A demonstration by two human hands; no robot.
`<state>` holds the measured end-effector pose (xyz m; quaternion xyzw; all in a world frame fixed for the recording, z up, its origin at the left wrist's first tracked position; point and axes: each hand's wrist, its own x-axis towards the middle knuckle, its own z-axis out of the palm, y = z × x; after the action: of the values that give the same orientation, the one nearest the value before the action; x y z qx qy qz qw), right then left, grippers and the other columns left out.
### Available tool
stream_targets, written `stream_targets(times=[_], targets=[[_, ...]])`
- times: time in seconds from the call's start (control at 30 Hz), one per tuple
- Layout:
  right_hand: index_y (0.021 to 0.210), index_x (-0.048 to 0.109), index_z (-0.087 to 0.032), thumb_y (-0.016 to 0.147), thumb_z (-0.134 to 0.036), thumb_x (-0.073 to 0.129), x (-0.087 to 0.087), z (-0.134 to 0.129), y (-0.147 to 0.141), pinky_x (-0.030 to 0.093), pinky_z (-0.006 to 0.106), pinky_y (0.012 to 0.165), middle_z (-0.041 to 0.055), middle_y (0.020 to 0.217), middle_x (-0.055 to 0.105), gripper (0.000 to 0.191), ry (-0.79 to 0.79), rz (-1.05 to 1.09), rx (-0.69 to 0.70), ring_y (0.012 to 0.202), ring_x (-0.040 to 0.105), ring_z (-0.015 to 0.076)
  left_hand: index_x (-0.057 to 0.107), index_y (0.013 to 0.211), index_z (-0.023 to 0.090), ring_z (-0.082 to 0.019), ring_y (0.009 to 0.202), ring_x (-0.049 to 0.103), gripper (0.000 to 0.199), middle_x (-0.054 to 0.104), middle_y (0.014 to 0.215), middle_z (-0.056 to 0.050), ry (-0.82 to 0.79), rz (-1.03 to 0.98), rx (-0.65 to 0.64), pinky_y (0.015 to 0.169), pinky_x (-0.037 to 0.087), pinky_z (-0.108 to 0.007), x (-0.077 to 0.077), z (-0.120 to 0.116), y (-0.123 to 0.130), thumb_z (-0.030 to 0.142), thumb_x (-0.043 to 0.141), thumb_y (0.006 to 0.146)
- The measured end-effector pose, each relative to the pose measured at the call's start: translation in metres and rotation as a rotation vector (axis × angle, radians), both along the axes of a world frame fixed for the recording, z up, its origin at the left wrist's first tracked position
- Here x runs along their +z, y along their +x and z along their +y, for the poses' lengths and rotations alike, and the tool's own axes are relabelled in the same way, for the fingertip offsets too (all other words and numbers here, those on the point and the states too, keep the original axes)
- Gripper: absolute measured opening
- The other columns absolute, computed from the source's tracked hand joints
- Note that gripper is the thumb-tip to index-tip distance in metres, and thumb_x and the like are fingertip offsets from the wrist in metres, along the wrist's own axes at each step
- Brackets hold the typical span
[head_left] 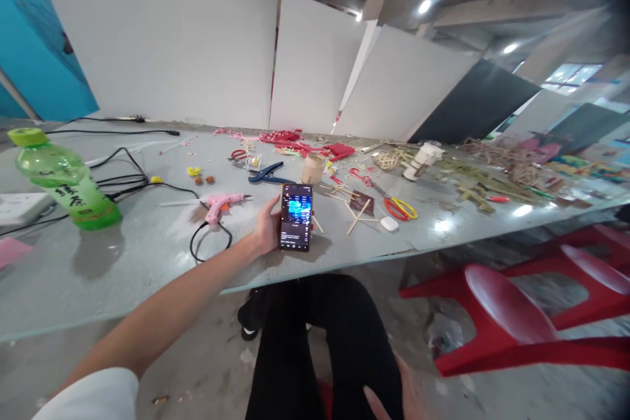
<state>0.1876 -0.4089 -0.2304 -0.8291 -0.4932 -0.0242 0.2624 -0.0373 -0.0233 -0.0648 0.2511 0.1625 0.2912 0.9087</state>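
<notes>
My left hand [268,226] is wrapped round a smartphone [296,218], holding it upright just above the front of the table with its lit screen facing me. Low in the view, my right hand [409,386] rests against my black-trousered thigh, fingers apart and nothing visible in it; part of it is cut off by the frame. Left of the phone lies a pink glue gun [216,207] with its black cord. Behind the phone are blue-handled pliers [266,173] and a tan jar-like cylinder [312,168]. Several thin wooden sticks [361,218] lie to its right.
A green bottle [69,177] stands at the left near black cables [123,174]. Red-and-yellow scissors [399,208], a white oval case [389,224] and a white container [422,162] are on the right. Red plastic stools [506,305] stand beside the table.
</notes>
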Motion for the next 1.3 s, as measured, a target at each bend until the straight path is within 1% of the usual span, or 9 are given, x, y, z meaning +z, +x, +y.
stream_targets(times=[0.27,0.4,0.6,0.77,0.97,1.07,1.13,1.2,1.3], targets=[[0.164,0.024,-0.011,0.099,-0.063,0.052,0.022,0.023,0.01,0.062,0.053,0.099,0.0233,0.156,0.05,0.088,-0.027,-0.174,0.049,0.137,0.058,0.0418,0.068,0.125,0.005,-0.037,0.1,0.075,0.055,0.073,0.124,-0.023,0.133,0.008,-0.006,0.085,0.06,-0.046,-0.004,0.001,0.0,0.045,0.055,0.09],[0.163,0.026,-0.008,0.104,-0.056,0.049,0.001,0.043,-0.007,0.058,0.052,0.106,0.0256,0.158,0.046,0.081,0.011,-0.207,0.132,0.14,0.055,0.0415,0.068,0.125,0.007,-0.033,0.099,0.076,0.048,0.076,0.116,-0.021,0.162,0.051,-0.02,0.086,0.059,-0.042,-0.009,0.003,0.004,0.029,0.062,0.083],[0.153,0.043,-0.01,0.103,-0.062,0.052,-0.028,0.105,-0.052,0.066,0.049,0.086,0.0244,0.134,0.068,0.073,0.063,-0.185,0.297,0.117,0.071,0.0384,0.07,0.124,0.013,-0.031,0.102,0.075,0.054,0.076,0.119,-0.018,0.27,0.202,0.056,0.088,0.059,-0.042,-0.011,0.001,0.008,0.017,0.082,0.072],[0.168,0.013,-0.011,0.102,-0.054,0.056,-0.02,0.138,-0.079,0.062,0.058,0.094,0.0273,0.148,0.056,0.089,0.082,-0.249,0.484,0.129,0.063,0.0434,0.072,0.118,0.015,-0.029,0.098,0.076,0.05,0.078,0.109,-0.016,0.271,0.268,0.075,0.086,0.059,-0.039,-0.013,0.003,0.012,0.022,0.089,0.071],[0.167,-0.006,-0.005,0.098,-0.042,0.054,-0.015,0.167,-0.082,0.061,0.064,0.092,0.034,0.147,0.054,0.098,0.047,-0.302,0.481,0.127,0.063,0.0483,0.071,0.114,0.015,-0.029,0.097,0.076,0.046,0.078,0.108,-0.016,0.226,0.291,0.098,0.083,0.06,-0.038,-0.015,0.006,0.015,0.025,0.09,0.073],[0.167,0.007,-0.003,0.1,-0.035,0.051,0.015,0.173,-0.08,0.062,0.059,0.093,0.0319,0.147,0.055,0.087,0.088,-0.305,0.595,0.129,0.063,0.0443,0.07,0.115,0.014,-0.03,0.094,0.077,0.046,0.078,0.108,-0.018,0.163,0.272,0.096,0.084,0.06,-0.039,-0.012,0.006,0.016,0.028,0.087,0.075],[0.163,0.027,-0.009,0.104,-0.031,0.047,0.055,0.177,-0.072,0.064,0.044,0.095,0.0217,0.146,0.061,0.066,0.123,-0.232,0.94,0.128,0.066,0.0322,0.069,0.116,0.013,-0.029,0.094,0.077,0.045,0.078,0.108,-0.019,0.127,0.254,0.104,0.085,0.059,-0.04,-0.011,0.007,0.016,0.03,0.084,0.077],[0.15,0.048,-0.012,0.107,-0.029,0.042,0.105,0.19,-0.058,0.064,0.028,0.083,0.0102,0.124,0.076,0.046,0.309,-0.096,1.357,0.105,0.076,0.0188,0.07,0.118,0.011,-0.03,0.096,0.076,0.046,0.078,0.109,-0.019,0.1,0.232,0.104,0.088,0.058,-0.04,-0.01,0.008,0.017,0.031,0.081,0.078],[0.129,0.064,-0.017,0.108,-0.025,0.042,0.172,0.241,-0.029,0.061,0.033,0.069,0.0047,0.091,0.078,0.031,0.637,-0.024,1.288,0.074,0.073,0.0186,0.07,0.121,0.008,-0.032,0.101,0.075,0.05,0.077,0.112,-0.021,0.067,0.191,0.069,0.091,0.056,-0.041,-0.013,0.012,0.018,0.04,0.071,0.082]])
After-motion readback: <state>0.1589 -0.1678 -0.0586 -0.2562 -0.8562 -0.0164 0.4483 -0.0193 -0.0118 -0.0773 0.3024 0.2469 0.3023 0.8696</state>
